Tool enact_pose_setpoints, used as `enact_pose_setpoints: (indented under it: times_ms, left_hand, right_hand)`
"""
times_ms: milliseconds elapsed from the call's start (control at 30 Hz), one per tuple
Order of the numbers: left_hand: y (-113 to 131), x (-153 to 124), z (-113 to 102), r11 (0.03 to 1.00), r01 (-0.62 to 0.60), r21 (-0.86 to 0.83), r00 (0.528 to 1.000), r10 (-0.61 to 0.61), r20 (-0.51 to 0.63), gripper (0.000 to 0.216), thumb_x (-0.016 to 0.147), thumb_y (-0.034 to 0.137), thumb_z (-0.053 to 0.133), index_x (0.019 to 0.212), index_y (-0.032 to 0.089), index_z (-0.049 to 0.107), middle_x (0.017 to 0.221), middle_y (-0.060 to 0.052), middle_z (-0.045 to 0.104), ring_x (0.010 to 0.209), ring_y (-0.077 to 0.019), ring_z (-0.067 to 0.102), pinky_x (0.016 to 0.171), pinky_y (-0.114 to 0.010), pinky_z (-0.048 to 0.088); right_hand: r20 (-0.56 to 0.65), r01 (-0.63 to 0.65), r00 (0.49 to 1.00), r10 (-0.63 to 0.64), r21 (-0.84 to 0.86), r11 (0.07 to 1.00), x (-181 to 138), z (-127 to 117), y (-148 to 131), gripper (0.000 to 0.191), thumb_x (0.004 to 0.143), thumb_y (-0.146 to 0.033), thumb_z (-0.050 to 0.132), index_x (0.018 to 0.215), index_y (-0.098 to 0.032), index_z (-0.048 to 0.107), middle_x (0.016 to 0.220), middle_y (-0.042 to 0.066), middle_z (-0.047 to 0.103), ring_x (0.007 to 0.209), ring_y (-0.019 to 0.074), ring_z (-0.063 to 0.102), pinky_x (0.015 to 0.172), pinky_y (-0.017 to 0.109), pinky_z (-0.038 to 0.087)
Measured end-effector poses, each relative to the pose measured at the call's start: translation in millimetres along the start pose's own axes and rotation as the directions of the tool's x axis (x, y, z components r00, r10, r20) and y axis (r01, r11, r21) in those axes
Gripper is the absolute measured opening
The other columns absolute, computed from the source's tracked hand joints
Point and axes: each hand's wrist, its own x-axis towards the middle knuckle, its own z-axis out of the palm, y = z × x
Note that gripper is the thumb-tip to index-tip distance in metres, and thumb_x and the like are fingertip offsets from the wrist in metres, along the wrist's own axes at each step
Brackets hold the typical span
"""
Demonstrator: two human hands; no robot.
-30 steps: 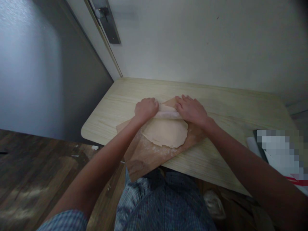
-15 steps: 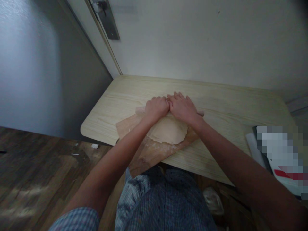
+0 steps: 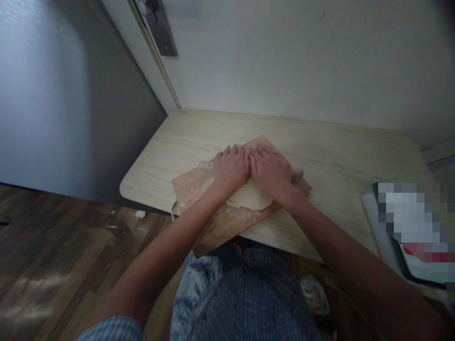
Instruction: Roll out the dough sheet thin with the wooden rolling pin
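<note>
A light wooden rolling pin (image 3: 297,172) lies across a sheet of pale dough (image 3: 254,196), its two ends showing on either side of my hands. My left hand (image 3: 232,168) rests palm down on the pin, fingers stretched forward. Beside it, thumbs meeting, my right hand (image 3: 270,169) presses flat on the pin with its fingers extended too. The pin's middle is hidden under both palms. Beneath the dough is a wooden board (image 3: 220,232), dusted with flour and set at an angle, one corner past the table's front edge.
The pale wood-grain table (image 3: 348,156) stands against a white door (image 3: 284,61). A blurred-out flat item (image 3: 412,227) lies on its right end. A metal ring (image 3: 174,210) hangs at the board's left corner. A clear plastic bag (image 3: 314,294) is below the table.
Both hands have come slightly back toward me with the rolling pin, uncovering the board's far corner. My left fingers have gone from curled to stretched out.
</note>
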Motion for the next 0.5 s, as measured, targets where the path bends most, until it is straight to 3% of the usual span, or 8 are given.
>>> enact_pose_setpoints:
  times_ms: [167, 500]
  left_hand:
    - [1.6, -10.6, -1.6, 1.0, -0.011, 0.024, 1.0, 0.011, -0.007, 0.045, 0.093, 0.027, 0.018, 0.119, 0.01, 0.05, 0.13, -0.014, 0.05, 0.12, -0.026, 0.044, 0.096, -0.041, 0.033]
    - [3.0, -30.4, 1.2, 1.0, -0.023, 0.016, 0.996, 0.024, -0.081, 0.045, 0.093, 0.027, 0.019, 0.118, 0.008, 0.051, 0.127, -0.015, 0.053, 0.12, -0.0249, 0.044, 0.101, -0.04, 0.029]
  right_hand:
    - [-0.027, 0.001, 1.0, -0.001, 0.012, 1.0, -9.4, 0.2, -4.3, 0.051, 0.092, -0.028, 0.015, 0.119, -0.009, 0.054, 0.13, 0.014, 0.05, 0.121, 0.0248, 0.043, 0.098, 0.041, 0.032]
    - [-0.114, 0.029, 0.993, -0.026, 0.024, 0.999, -29.5, 4.8, -9.2, 0.051, 0.092, -0.029, 0.014, 0.12, -0.012, 0.055, 0.129, 0.01, 0.053, 0.122, 0.0249, 0.042, 0.102, 0.044, 0.027]
